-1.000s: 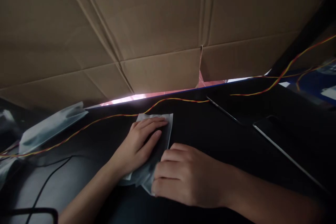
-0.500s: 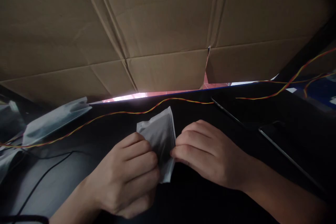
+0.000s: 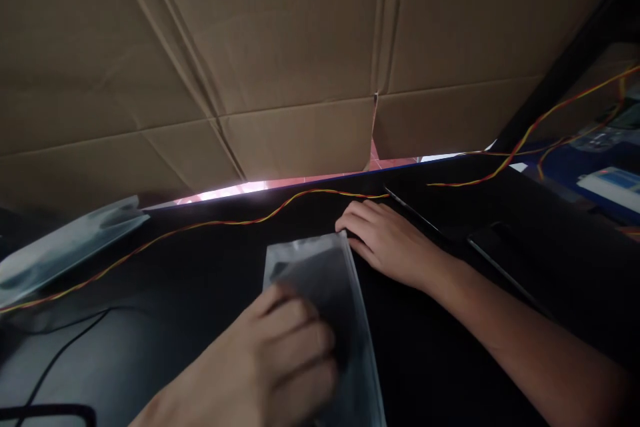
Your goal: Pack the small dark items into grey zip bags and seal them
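My left hand (image 3: 270,360) is closed around the lower part of a clear plastic pouch (image 3: 320,280) with a dark item inside, holding it up over the black table (image 3: 210,267). My right hand (image 3: 385,240) rests on the table just beyond the pouch's top right corner. Its fingers are curled, and what is under them is hidden. A twisted red and yellow wire (image 3: 240,220) runs across the table behind both hands.
A large brown cardboard sheet (image 3: 280,53) leans over the back of the table. More clear pouches (image 3: 65,247) lie at the left. A thin black cable (image 3: 65,347) runs at the lower left. Dark flat devices (image 3: 500,247) and more coloured wires (image 3: 530,133) sit at the right.
The pouch went from pressed flat on the table to lifted in both hands. Now my left hand alone holds it, closer to the camera, and my right hand has moved forward onto the table.
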Demonstrator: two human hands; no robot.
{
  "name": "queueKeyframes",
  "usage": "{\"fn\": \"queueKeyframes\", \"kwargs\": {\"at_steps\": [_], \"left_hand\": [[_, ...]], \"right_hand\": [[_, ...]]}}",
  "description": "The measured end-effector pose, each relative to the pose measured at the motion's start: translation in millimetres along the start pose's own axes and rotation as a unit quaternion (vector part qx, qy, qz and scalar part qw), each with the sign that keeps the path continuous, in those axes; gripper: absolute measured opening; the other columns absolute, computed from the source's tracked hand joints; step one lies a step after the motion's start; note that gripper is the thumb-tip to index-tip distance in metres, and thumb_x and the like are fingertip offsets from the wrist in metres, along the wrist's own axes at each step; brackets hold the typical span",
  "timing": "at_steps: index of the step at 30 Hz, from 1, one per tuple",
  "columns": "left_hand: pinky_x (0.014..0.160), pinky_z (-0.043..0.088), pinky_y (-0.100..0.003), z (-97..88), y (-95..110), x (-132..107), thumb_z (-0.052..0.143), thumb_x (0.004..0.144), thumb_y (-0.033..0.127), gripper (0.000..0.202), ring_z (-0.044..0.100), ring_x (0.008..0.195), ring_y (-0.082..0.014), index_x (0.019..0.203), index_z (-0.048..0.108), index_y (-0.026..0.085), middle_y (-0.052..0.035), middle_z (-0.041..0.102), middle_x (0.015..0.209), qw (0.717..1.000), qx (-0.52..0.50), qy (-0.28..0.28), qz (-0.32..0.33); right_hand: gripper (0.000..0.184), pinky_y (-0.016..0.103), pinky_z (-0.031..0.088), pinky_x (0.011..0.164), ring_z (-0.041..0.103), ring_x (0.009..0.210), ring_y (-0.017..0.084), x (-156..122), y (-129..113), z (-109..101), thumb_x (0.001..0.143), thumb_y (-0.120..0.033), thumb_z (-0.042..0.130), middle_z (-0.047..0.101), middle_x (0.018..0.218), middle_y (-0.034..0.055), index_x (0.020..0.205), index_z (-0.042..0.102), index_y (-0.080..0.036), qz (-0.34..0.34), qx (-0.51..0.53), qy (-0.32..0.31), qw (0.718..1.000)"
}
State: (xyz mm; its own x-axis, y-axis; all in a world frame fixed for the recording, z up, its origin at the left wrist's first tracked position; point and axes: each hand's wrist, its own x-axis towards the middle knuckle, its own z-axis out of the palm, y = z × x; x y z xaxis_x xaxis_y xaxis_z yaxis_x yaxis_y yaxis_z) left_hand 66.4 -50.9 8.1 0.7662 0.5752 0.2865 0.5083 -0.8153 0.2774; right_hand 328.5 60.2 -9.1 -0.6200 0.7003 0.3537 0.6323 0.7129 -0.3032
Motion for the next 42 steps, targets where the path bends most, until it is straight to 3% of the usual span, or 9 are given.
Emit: {"fn": "queueKeyframes", "kwargs": {"at_steps": [6, 11, 15, 19, 24, 27, 32, 36, 42], "left_hand": [[0.111, 0.052, -0.056, 8.4, -32.2, 17.4, 0.055, 0.108, 0.044, 0.051, 0.055, 0.141, -0.038, 0.151, 0.051, 0.019, -0.0183, 0.057, 0.155, 0.99, 0.043, 0.024, -0.129], [0.126, 0.041, -0.062, 22.7, -31.7, 7.8, 0.044, 0.113, 0.042, 0.062, 0.031, 0.164, -0.0387, 0.17, 0.026, 0.023, -0.0168, 0.037, 0.175, 0.983, 0.073, 0.041, -0.161], [0.129, 0.038, -0.063, 16.2, -31.5, 8.6, 0.044, 0.114, 0.047, 0.073, 0.028, 0.166, -0.0375, 0.176, 0.011, 0.029, -0.0123, 0.025, 0.181, 0.989, 0.052, -0.001, -0.141], [0.126, 0.042, -0.067, -0.5, -48.9, 3.9, 0.053, 0.11, 0.052, 0.071, 0.036, 0.163, -0.0389, 0.174, 0.025, 0.036, -0.0094, 0.036, 0.178, 0.985, 0.049, -0.048, -0.158], [0.112, 0.058, -0.055, -23.0, -71.8, -7.3, 0.051, 0.11, 0.053, 0.046, 0.065, 0.14, -0.0358, 0.151, 0.064, 0.035, -0.0078, 0.062, 0.159, 0.975, 0.049, -0.047, -0.213], [0.099, 0.065, -0.049, -27.7, -73.2, -6.7, 0.05, 0.108, 0.06, 0.048, 0.077, 0.118, -0.0331, 0.136, 0.072, 0.028, -0.0103, 0.068, 0.146, 0.969, 0.05, -0.027, -0.241], [0.109, 0.06, -0.052, -13.3, -64.2, 2.4, 0.048, 0.109, 0.06, 0.055, 0.069, 0.133, -0.0344, 0.152, 0.057, 0.026, -0.0123, 0.064, 0.152, 0.974, 0.055, -0.007, -0.221], [0.116, 0.055, -0.059, -4.3, -69.8, -2.4, 0.05, 0.108, 0.06, 0.065, 0.058, 0.147, -0.0378, 0.168, 0.039, 0.036, -0.0111, 0.048, 0.169, 0.972, 0.057, -0.033, -0.224], [0.113, 0.054, -0.066, -19.7, -95.5, -21.1, 0.052, 0.106, 0.057, 0.045, 0.055, 0.148, -0.0424, 0.138, 0.068, 0.029, -0.0141, 0.046, 0.169, 0.962, 0.067, -0.048, -0.258]], "right_hand": [[0.009, 0.028, 0.042, 0.061, 0.06, 0.067, 0.014, -5.0, -12.5, -10.9, 0.093, -0.017, 0.068, 0.068, 0.078, -0.0034, 0.089, 0.062, -0.023, 0.15, 0.166, -0.093, 0.97], [0.011, 0.027, 0.045, 0.06, 0.064, 0.067, 0.014, -5.9, -32.7, -10.3, 0.092, -0.032, 0.076, 0.075, 0.081, -0.0004, 0.094, 0.072, -0.022, 0.174, 0.279, -0.143, 0.933], [0.004, 0.027, 0.046, 0.062, 0.067, 0.072, 0.015, -6.3, -39.6, 1.6, 0.091, -0.022, 0.073, 0.075, 0.084, 0.0, 0.091, 0.069, -0.021, 0.191, 0.332, -0.127, 0.915], [0.014, 0.026, 0.043, 0.058, 0.055, 0.063, 0.011, -3.4, -20.8, -4.0, 0.093, -0.029, 0.07, 0.062, 0.075, -0.0045, 0.087, 0.059, -0.022, 0.226, 0.4, -0.098, 0.883], [0.023, 0.028, 0.03, 0.052, 0.042, 0.057, 0.011, -3.2, 16.0, -24.7, 0.082, -0.017, 0.069, 0.045, 0.064, -0.0075, 0.075, 0.048, -0.024, 0.266, 0.276, -0.071, 0.921], [0.026, 0.029, 0.031, 0.054, 0.045, 0.061, 0.012, -4.6, 18.2, -26.3, 0.086, -0.026, 0.07, 0.05, 0.069, -0.005, 0.076, 0.047, -0.024, 0.278, 0.242, -0.036, 0.929], [0.044, 0.035, 0.051, 0.068, 0.067, 0.079, 0.02, -6.1, -12.0, -7.5, 0.092, -0.056, 0.073, 0.074, 0.108, 0.0079, 0.118, 0.063, -0.023, 0.275, 0.218, -0.049, 0.935], [0.035, 0.035, 0.054, 0.073, 0.07, 0.086, 0.022, -6.6, -10.9, -5.0, 0.09, -0.036, 0.071, 0.074, 0.11, 0.0062, 0.123, 0.063, -0.026, 0.25, 0.199, -0.046, 0.946], [0.024, 0.044, 0.057, 0.086, 0.067, 0.104, 0.029, -5.7, 18.3, -29.4, 0.085, -0.017, 0.063, 0.065, 0.112, 0.0098, 0.108, 0.063, -0.023, 0.262, 0.051, 0.071, 0.961]]}}
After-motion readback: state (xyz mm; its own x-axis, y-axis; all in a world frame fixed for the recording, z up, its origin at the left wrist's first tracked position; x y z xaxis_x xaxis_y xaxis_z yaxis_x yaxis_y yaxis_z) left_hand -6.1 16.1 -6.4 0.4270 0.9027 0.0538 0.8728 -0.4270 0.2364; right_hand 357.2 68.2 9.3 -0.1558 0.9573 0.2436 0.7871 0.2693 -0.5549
